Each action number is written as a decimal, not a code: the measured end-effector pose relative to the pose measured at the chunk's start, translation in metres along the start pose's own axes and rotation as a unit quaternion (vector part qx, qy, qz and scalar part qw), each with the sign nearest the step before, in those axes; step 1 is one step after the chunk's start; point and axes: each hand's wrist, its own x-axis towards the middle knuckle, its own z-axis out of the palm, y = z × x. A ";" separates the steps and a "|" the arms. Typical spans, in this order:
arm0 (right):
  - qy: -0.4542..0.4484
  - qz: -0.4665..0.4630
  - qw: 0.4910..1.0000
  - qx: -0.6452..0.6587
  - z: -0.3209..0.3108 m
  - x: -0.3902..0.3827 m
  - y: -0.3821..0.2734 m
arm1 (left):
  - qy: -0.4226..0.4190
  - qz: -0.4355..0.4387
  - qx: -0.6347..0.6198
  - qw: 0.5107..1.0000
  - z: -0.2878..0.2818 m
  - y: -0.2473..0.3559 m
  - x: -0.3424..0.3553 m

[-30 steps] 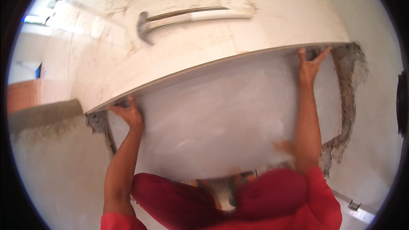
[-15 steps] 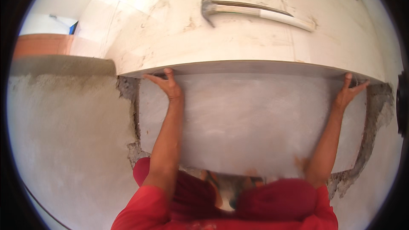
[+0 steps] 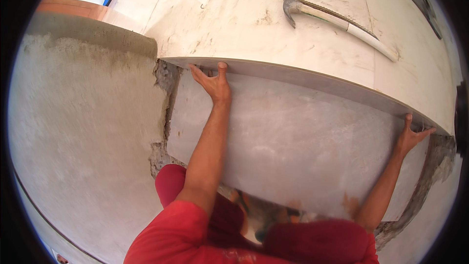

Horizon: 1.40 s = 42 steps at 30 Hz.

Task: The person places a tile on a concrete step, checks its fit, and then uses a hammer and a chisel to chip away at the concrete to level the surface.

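Along the pale slab [image 3: 254, 34], both hands [image 3: 217, 87] [image 3: 409, 140] spread open, touching its front lip [image 3: 293, 75]

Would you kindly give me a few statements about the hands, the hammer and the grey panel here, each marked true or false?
1. The left hand and right hand are both up at the near edge of the cream top. True.
2. The hammer lies on the cream top, apart from both hands. True.
3. The hammer's head is at the right end of its handle. False: it is at the left end.
4. The left forearm passes in front of the grey panel. True.
5. The person wears blue on the left arm. False: the left sleeve is red.
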 end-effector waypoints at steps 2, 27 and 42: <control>0.005 -0.004 1.000 -0.012 0.000 0.002 0.010 | 0.006 -0.014 0.006 1.000 -0.002 -0.006 0.004; -0.010 0.050 0.991 0.126 -0.027 0.048 0.055 | 0.195 0.145 -0.095 0.965 0.007 -0.045 0.097; -0.062 0.089 0.958 0.265 -0.047 0.087 0.125 | 0.168 0.046 -0.199 0.964 0.008 -0.064 0.102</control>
